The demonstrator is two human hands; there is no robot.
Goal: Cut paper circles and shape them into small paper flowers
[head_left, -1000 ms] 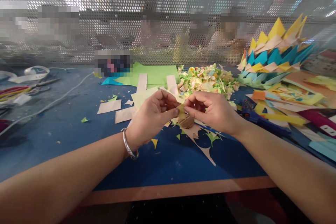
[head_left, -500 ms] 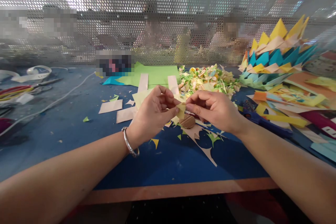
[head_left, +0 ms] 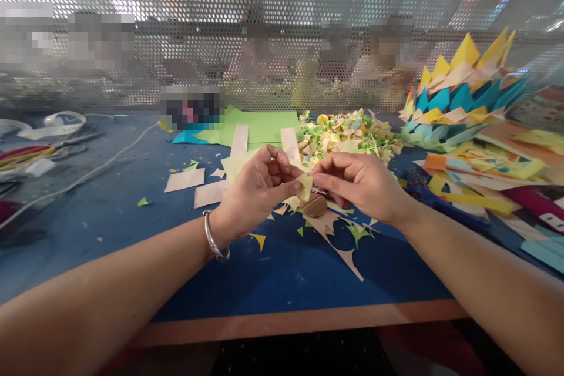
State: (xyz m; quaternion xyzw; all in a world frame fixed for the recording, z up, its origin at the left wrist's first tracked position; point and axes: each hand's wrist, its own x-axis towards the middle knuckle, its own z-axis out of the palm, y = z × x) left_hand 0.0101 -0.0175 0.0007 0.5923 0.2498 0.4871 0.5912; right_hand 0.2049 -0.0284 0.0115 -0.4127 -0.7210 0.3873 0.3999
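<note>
Between my two hands is a small pale yellow piece of paper [head_left: 305, 187], held above the table. My left hand [head_left: 264, 185], with a silver bracelet at the wrist, pinches it between thumb and fingers. Thumb and forefinger of my right hand [head_left: 359, 185] are pressed together at the paper's right edge. Just below lies a round brown disc [head_left: 314, 205], partly hidden by the fingers. Pink paper offcuts [head_left: 326, 223] and small green and yellow scraps are scattered around it.
Behind my hands lie green paper sheets [head_left: 264, 123] and a heap of small cut paper pieces [head_left: 352, 132]. Pink paper rectangles [head_left: 185, 180] lie left. At right are a layered folded-paper model [head_left: 467, 94], paper strips and a dark blue tool [head_left: 449, 205]. A white cable [head_left: 88, 185] crosses the left side.
Both hands stay almost in place. The yellow paper has turned slightly between the fingers, and the view has shifted a little.
</note>
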